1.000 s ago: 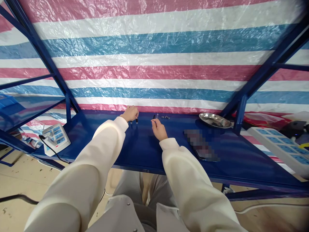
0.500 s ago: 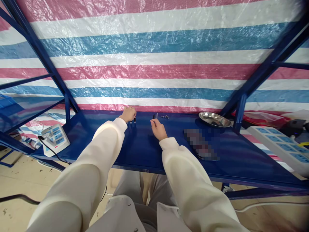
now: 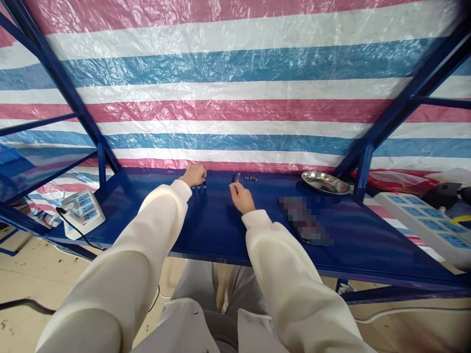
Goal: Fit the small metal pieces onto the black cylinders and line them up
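Observation:
My left hand (image 3: 194, 174) is at the back of the blue table, palm down with its fingers curled. Below its fingers is a row of small black tubes (image 3: 204, 184) with pale ends; the hand partly covers them. Further right, my right hand (image 3: 243, 197) has its fingers drawn together. Just past its fingertips are a thin black piece (image 3: 233, 178) and a slim clear tube (image 3: 238, 177), side by side. Whether the fingertips grip either one is too small to tell. Several small shiny metal pieces (image 3: 250, 179) lie to the right of these.
A round metal dish (image 3: 326, 183) stands at the back right of the blue table (image 3: 217, 220). In front of it lies a dark, blurred-out flat object (image 3: 305, 220). Power strips sit at left (image 3: 84, 213) and right (image 3: 423, 225). Striped sheeting (image 3: 235, 113) hangs behind.
The view has shifted very slightly. Both hands keep nearly the same places and poses, and the small pieces on the table stay where they were.

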Tool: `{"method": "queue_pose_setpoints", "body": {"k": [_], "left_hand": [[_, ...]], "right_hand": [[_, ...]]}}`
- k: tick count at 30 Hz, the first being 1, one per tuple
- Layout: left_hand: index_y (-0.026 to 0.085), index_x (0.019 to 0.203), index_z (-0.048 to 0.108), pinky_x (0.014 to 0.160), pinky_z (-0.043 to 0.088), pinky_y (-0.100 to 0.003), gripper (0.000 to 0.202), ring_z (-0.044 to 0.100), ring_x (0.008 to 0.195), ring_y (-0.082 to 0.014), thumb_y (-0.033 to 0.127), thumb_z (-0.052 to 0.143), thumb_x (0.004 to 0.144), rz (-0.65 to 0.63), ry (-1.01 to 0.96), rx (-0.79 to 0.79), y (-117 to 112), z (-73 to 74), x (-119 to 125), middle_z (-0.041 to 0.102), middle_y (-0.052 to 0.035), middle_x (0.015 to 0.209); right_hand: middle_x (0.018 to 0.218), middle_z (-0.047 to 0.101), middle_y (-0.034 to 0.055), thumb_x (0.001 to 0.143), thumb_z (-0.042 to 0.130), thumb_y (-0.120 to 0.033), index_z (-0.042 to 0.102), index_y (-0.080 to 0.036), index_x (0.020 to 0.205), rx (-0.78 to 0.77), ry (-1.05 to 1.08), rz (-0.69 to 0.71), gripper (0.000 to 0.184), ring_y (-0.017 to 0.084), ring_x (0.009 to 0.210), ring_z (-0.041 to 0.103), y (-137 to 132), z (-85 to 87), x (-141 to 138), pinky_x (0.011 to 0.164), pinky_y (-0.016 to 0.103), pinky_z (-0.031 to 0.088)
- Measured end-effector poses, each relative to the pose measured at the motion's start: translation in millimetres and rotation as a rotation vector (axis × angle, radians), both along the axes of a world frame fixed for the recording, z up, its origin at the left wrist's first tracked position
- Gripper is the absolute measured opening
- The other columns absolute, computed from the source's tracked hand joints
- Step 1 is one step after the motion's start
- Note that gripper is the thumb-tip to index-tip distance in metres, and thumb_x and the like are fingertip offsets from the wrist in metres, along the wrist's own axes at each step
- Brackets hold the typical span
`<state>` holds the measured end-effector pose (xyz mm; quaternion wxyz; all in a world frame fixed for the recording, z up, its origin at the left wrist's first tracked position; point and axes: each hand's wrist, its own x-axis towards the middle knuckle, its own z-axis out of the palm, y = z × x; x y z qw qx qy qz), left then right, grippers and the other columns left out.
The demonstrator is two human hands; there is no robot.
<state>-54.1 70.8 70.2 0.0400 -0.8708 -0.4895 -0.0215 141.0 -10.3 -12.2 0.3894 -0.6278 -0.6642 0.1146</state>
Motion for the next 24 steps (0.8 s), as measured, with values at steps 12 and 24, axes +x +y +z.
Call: {"method": "queue_pose_setpoints", "body": {"k": [12,24], "left_hand": [[0.016,0.124,0.053,0.098,0.033,-0.039,0.037,0.049,0.117,-0.0241,0.023,0.045,0.088,-0.234,-0.142,0.106,-36.8,-2.8,52.4,0.057,-0.0106,0.124],[0.02,0.144,0.022,0.101,0.031,-0.053,0.065,0.034,0.132,-0.029,0.014,0.044,0.084,-0.074,-0.089,-0.097,-21.7,-54.6,99.6,0.027,-0.0133,0.15]], "right_hand": [[0.126,0.055,0.0141,0.085,0.043,-0.022,0.059,-0.015,0.116,-0.164,-0.189,-0.183,0.036,0.027,0.118,0.045,-1.6,-2.0,-0.5,0.095,0.042,0.038],[0.15,0.029,0.0124,0.089,0.038,-0.027,0.036,-0.015,0.14,-0.332,-0.256,-0.16,0.052,0.03,0.14,0.017,-3.2,-0.9,-4.6,0.108,0.059,0.017]]}}
